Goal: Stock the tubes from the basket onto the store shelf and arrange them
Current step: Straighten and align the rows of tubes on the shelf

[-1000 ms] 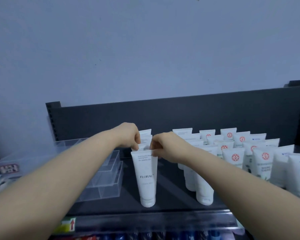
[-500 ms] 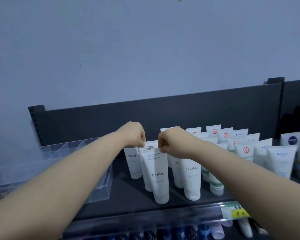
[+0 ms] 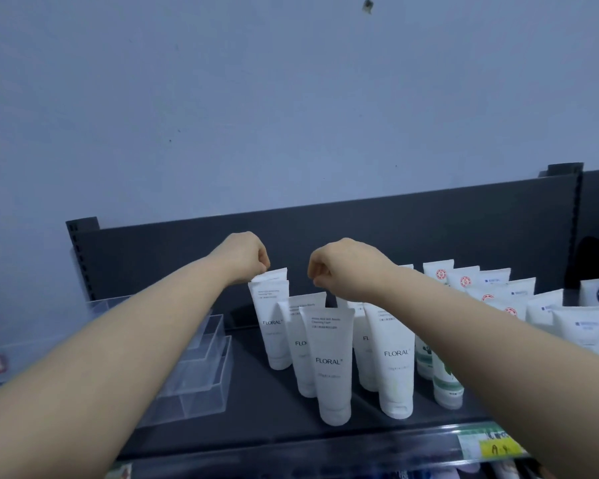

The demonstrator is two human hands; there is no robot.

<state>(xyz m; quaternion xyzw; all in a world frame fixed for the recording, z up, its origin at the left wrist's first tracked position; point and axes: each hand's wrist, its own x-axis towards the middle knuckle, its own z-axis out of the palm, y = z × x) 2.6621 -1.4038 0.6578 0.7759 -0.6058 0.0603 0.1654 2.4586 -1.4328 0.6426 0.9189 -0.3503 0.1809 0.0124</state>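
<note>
Where both hands met half a second ago over the crimped top of the front FLORAL tube (image 3: 329, 361), they now sit apart above and behind it. That tube stands free and upright on its cap, with neither hand touching it. The left hand (image 3: 248, 259) has gone up and to the left of the front tube. Its curled fingers meet the top corner of the rear FLORAL tube (image 3: 269, 316), though I cannot tell whether they pinch it or only touch it. The right hand (image 3: 339, 267) hangs up and to the right of the front tube, fingers curled in, with nothing seen between them.

Of all the stock, the front tube stands closest to the front lip (image 3: 291, 454) of the dark shelf (image 3: 249, 392), and only a narrow strip of bare shelf lies before it. Just behind it to the left stands a second FLORAL tube (image 3: 296, 326), partly covered by it. To its right a third FLORAL tube (image 3: 395, 357) stands just beside it with a slim gap between. Left of the front tube, open shelf runs to a clear acrylic organiser (image 3: 201, 368). Farther right, a green-printed tube (image 3: 445, 378) and rows of red-emblem tubes (image 3: 464, 281) crowd back toward the dark back panel (image 3: 360, 236). Above the front tube, the space between the two hands is open.
</note>
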